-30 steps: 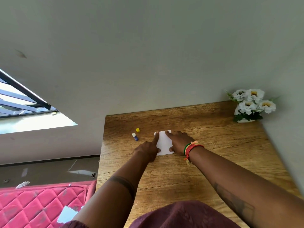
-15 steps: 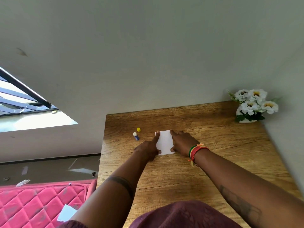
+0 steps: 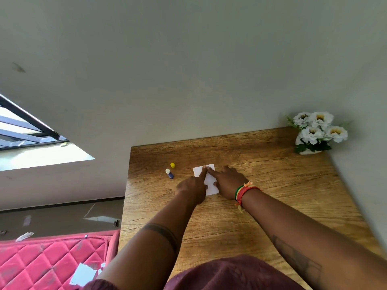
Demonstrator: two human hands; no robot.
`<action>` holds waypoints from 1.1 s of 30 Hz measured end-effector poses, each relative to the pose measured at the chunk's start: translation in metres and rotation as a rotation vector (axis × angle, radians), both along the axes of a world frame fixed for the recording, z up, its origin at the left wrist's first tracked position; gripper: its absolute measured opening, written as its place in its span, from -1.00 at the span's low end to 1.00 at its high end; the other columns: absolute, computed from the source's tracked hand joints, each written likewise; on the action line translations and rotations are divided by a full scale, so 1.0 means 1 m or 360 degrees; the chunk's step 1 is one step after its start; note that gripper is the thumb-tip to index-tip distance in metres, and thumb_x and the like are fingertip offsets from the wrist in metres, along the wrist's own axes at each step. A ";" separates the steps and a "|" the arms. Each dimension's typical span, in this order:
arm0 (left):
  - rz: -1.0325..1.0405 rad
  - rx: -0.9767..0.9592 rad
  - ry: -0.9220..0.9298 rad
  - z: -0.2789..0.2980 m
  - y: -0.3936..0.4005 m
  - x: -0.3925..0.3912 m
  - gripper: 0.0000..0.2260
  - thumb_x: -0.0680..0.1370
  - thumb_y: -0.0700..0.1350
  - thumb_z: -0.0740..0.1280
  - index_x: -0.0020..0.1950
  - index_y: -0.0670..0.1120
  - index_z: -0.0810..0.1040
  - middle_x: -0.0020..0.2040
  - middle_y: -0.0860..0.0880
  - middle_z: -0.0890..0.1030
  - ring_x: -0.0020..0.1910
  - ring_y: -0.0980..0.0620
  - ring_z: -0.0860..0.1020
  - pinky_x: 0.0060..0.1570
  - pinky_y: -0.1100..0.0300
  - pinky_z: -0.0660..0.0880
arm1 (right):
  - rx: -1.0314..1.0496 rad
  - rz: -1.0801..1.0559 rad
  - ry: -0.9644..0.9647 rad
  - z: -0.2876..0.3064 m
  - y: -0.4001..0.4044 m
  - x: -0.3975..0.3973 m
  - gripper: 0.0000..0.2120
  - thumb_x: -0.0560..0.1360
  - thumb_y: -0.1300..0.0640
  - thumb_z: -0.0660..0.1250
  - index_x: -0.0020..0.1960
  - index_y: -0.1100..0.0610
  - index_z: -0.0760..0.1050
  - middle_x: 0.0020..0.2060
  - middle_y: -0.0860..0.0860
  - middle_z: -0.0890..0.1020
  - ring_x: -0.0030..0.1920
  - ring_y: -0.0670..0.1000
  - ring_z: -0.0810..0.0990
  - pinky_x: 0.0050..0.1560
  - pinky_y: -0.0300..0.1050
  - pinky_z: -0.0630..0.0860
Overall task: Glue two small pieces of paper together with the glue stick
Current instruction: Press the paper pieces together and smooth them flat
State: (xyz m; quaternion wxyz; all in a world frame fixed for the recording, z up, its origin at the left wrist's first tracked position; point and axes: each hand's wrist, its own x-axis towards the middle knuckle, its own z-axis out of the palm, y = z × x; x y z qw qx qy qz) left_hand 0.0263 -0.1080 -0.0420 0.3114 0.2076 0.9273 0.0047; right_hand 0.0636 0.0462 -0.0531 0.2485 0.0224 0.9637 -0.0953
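A small white paper (image 3: 210,183) lies flat on the wooden table (image 3: 261,185). My left hand (image 3: 193,188) rests on its left side with the index finger stretched onto the paper's far part. From the right, my right hand (image 3: 227,182) presses on the paper, its index fingertip meeting the left one near the far edge. I cannot tell whether a second piece lies underneath. An uncapped blue glue stick (image 3: 169,173) lies left of the paper, with its yellow cap (image 3: 172,165) just beyond it.
A white vase of white flowers (image 3: 316,132) stands at the table's far right corner against the wall. A pink quilted mattress (image 3: 48,262) with paper scraps lies left of the table, below its edge.
Both index fingers have slid toward the middle of the paper's far edge and now meet there. The paper, glue stick and cap stay put.
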 end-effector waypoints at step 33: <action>0.0091 0.0033 -0.0008 -0.010 -0.010 0.002 -0.34 0.71 0.15 0.10 0.62 0.25 -0.32 0.28 -0.23 0.58 0.15 -0.20 0.60 -0.07 -0.08 0.49 | 0.0022 -0.0009 0.0132 -0.011 -0.019 0.004 -0.42 0.69 -0.05 0.07 0.64 -0.05 -0.06 0.41 0.21 0.33 0.32 0.24 0.41 0.16 0.16 0.53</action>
